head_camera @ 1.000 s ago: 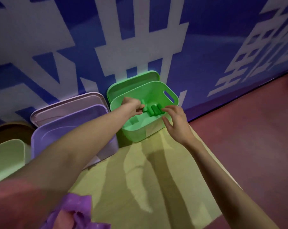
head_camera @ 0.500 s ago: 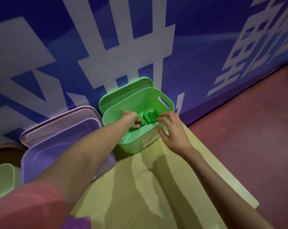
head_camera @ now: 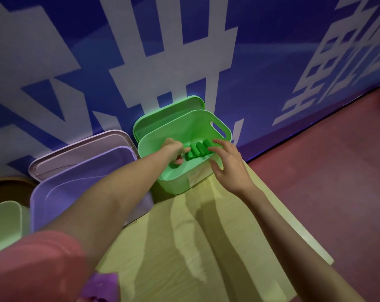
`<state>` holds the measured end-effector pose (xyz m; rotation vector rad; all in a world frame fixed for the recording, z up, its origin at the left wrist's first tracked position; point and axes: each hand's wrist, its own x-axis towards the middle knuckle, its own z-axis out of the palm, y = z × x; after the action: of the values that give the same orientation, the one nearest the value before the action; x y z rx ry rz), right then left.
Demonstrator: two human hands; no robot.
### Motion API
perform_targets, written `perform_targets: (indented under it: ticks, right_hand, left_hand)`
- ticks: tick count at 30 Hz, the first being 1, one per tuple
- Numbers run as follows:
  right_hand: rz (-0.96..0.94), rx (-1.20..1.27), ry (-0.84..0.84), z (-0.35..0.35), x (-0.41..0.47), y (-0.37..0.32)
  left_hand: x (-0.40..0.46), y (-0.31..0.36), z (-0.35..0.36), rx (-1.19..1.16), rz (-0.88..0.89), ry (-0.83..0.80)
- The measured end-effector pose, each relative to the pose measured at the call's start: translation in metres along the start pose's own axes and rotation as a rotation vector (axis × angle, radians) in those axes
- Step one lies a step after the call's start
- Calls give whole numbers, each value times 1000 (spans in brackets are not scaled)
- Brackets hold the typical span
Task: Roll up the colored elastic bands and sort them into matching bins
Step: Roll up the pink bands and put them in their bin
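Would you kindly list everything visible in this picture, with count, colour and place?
green bin: one, bright green, against the wall at the table's far edge
green lid: one, green, upright behind the green bin
rolled green bands: about four, dark green, side by side inside the green bin
purple bin: one, lilac, left of the green bin
pale lid: one, pinkish, behind the purple bin
pale green bin: one, at the left edge
purple band: one, purple, bottom edge, partly cut off
table: one, yellowish
wall: blue with white characters
floor: reddish, right
left hand: fingers curled at the leftmost roll
right hand: open, fingers spread over the bin's right rim
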<state>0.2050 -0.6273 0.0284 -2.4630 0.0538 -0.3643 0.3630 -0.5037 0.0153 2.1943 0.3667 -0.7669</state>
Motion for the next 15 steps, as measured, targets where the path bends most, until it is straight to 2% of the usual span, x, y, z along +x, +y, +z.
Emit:
perform_targets:
  ticks: [3,5,10,15]
  right_hand:
    - [18,-19,18,-5,-3,-9]
    - [27,-9,55,-6,-8,-20]
    - [-41,50,120,-2,-30,-59]
    - [-100,132,126,11,-72,-111]
  left_hand:
    - [-12,-3,-18,43,73,-50]
    - [-27,-7,-32,48,202,-42]
    - [-91,-46,-64,-110,572,84]
    - [-170,-128,-103,-266,746,210]
